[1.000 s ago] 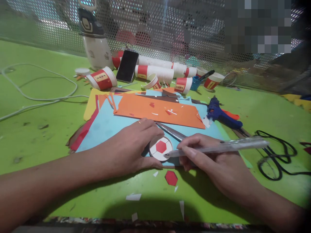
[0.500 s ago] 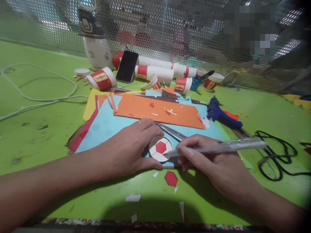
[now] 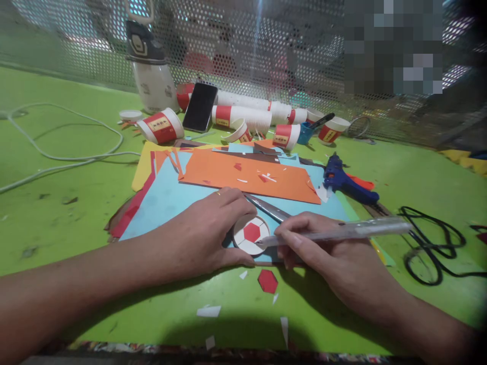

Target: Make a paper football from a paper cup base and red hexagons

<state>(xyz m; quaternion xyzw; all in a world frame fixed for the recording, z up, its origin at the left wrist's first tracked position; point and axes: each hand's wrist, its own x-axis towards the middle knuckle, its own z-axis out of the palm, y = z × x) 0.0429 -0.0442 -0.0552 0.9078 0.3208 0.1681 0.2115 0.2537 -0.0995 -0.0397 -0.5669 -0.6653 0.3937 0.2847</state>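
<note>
A white paper disc (image 3: 243, 247) lies on the light blue paper (image 3: 160, 203), with a red hexagon (image 3: 251, 232) at its middle and thin dark lines running outward. My left hand (image 3: 213, 228) grips the disc's left edge between thumb and fingers. In my right hand (image 3: 323, 248) is a clear pen (image 3: 353, 230), its tip touching the disc just below and right of the hexagon. A dark metallic blade-like tool (image 3: 266, 207) lies behind the disc, its near end hidden by my right hand. A second red hexagon (image 3: 268, 281) rests on the green table in front.
Orange paper (image 3: 224, 170) with small scraps lies behind my hands. Paper cups (image 3: 162, 126), a phone (image 3: 200, 106) and a bottle (image 3: 154, 81) stand or lie farther back. On the right are a blue glue gun (image 3: 348, 182) and black cord (image 3: 422, 243). White scraps (image 3: 209, 311) lie in front.
The pen's rear end has swung slightly left and its tip stays on the disc. My left hand keeps its hold. The whole view has shifted slightly.
</note>
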